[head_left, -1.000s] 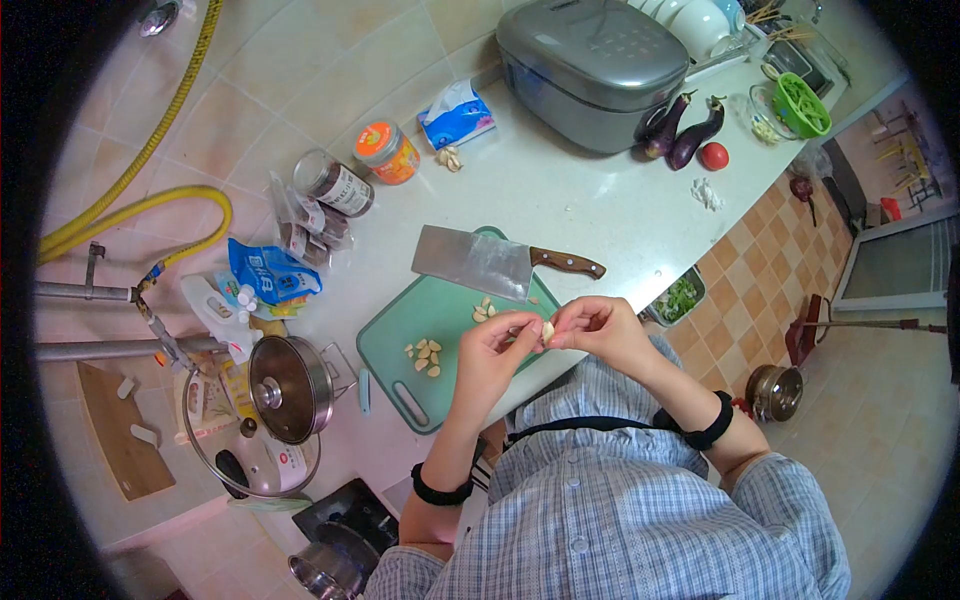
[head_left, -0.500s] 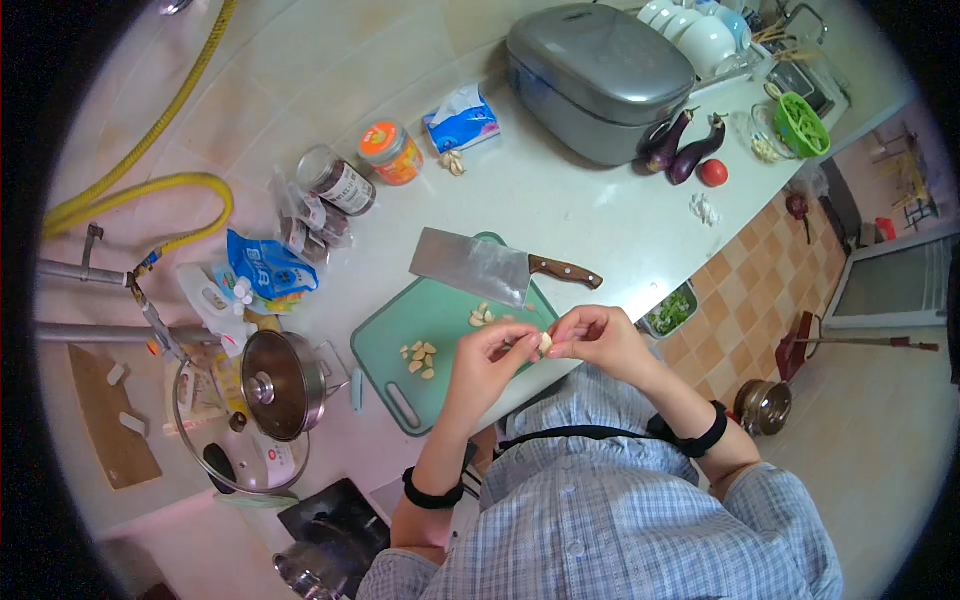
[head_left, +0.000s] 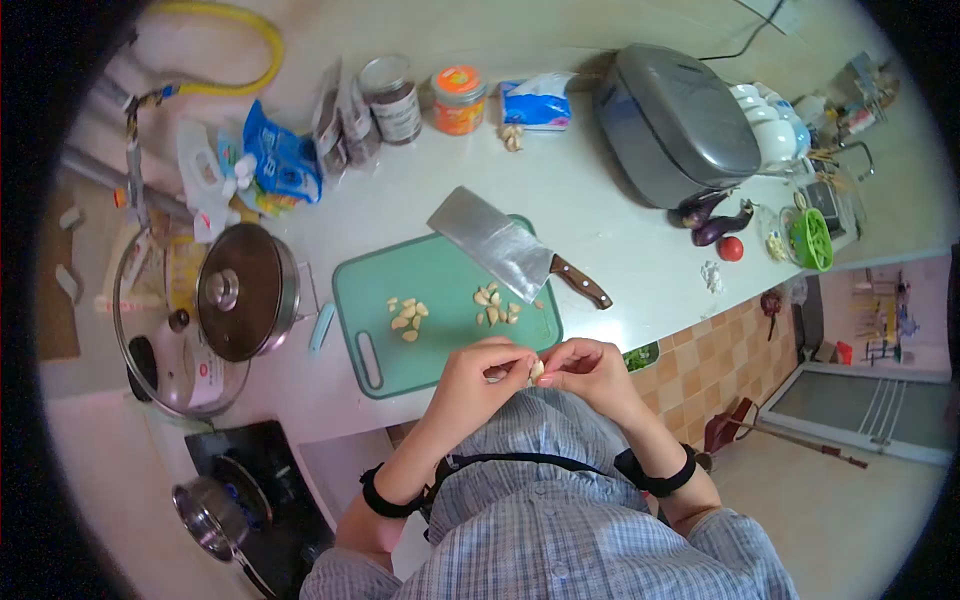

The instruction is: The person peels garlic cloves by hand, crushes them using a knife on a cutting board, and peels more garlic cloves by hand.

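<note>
Between my fingertips is a pale garlic clove [head_left: 538, 370], held in front of my body just off the counter's edge. My left hand [head_left: 482, 378] pinches it from one side and my right hand [head_left: 590, 376] from the other. Beyond my hands lies a green cutting board [head_left: 440, 262]. On it are two groups of garlic cloves, one at the left [head_left: 408, 318] and one at the right [head_left: 492, 300]. A cleaver [head_left: 495, 240] with a wooden handle rests across the board's far right edge, its handle over the counter.
A lidded pan [head_left: 245, 290] and a peeler-like pale blue tool [head_left: 322, 327] are left of the board. Jars [head_left: 460, 100], a garlic bulb [head_left: 512, 137] and tissues [head_left: 536, 103] line the back. Eggplants [head_left: 722, 225] and a tomato [head_left: 731, 248] sit right. A saucepan [head_left: 210, 518] stands by the stove.
The view has turned and shifted, so the whole counter appears moved. Both hands still pinch the clove, now lower in view and clear of the board, showing more of the right group of cloves.
</note>
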`<action>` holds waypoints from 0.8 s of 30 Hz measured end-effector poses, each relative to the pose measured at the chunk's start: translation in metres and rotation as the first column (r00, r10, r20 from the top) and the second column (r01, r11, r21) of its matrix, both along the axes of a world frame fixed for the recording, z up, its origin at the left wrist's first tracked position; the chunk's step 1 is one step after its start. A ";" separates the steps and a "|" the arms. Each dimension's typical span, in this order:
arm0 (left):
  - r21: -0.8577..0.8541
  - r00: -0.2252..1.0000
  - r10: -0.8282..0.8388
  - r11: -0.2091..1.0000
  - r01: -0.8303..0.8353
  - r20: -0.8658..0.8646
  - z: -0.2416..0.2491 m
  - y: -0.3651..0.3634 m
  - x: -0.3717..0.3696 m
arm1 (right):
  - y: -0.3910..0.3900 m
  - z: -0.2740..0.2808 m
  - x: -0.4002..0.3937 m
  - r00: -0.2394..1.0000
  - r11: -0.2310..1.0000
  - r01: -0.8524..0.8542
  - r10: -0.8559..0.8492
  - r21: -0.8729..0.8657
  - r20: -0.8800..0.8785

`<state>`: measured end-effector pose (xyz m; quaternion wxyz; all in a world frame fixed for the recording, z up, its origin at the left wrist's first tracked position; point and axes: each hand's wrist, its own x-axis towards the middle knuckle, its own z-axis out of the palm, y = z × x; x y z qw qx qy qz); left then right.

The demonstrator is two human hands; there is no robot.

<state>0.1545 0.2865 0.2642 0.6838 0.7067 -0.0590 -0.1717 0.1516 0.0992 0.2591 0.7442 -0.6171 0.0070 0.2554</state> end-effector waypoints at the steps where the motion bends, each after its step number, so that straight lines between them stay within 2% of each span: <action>1: -0.032 1.000 0.015 0.999 -0.015 -0.009 -0.002 0.005 -0.004 | 0.006 0.000 0.000 1.000 1.000 -0.021 0.021 -0.007 -0.011; 5: -0.083 0.989 0.121 0.988 -0.129 -0.088 -0.011 0.027 -0.019 | 0.028 -0.006 0.000 0.996 0.996 -0.076 0.078 0.046 -0.042; 7: -0.231 0.973 0.156 0.953 -0.194 -0.172 -0.016 0.038 -0.027 | 0.040 -0.009 0.000 0.990 0.990 -0.124 0.128 0.070 -0.055; 11: -0.262 0.941 0.278 0.910 -0.322 -0.192 -0.024 0.056 -0.043 | 0.069 -0.012 -0.001 0.956 0.975 -0.138 0.177 0.174 -0.235; 12: -0.243 0.924 0.339 0.895 -0.376 -0.179 -0.025 0.060 -0.047 | 0.076 -0.012 -0.002 0.937 0.975 -0.112 0.168 0.189 -0.308; 13: -0.224 0.902 0.398 0.876 -0.427 -0.165 -0.026 0.064 -0.052 | 0.085 -0.012 -0.004 0.931 0.972 -0.137 0.192 0.188 -0.310; 14: -0.225 0.892 0.421 0.864 -0.450 -0.166 -0.027 0.069 -0.056 | 0.093 -0.013 -0.006 0.939 0.985 -0.132 0.161 0.115 -0.304; 16: -0.155 0.841 0.541 0.830 -0.535 -0.010 -0.029 0.075 -0.063 | 0.108 -0.013 -0.009 0.943 0.986 -0.167 0.167 0.026 -0.289; 17: -0.164 0.817 0.576 0.805 -0.570 -0.015 -0.028 0.078 -0.066 | 0.116 -0.014 -0.013 0.978 0.980 -0.177 0.165 -0.089 -0.127; 18: -0.044 0.789 0.598 0.800 -0.598 0.144 -0.024 0.083 -0.069 | 0.123 -0.015 -0.017 0.983 0.967 -0.168 0.178 -0.193 0.038; 19: 0.081 0.755 0.584 0.772 -0.630 0.298 -0.022 0.088 -0.072 | 0.130 -0.013 -0.021 0.976 0.959 -0.205 0.215 -0.197 0.033; 21: 0.122 0.724 0.603 0.734 -0.668 0.336 -0.021 0.095 -0.080 | 0.141 -0.005 -0.029 0.933 0.908 -0.190 0.286 -0.374 0.220; 24: 0.167 0.706 0.603 0.705 -0.690 0.371 -0.022 0.104 -0.093 | 0.159 -0.001 -0.040 0.882 0.884 -0.219 0.361 -0.414 0.303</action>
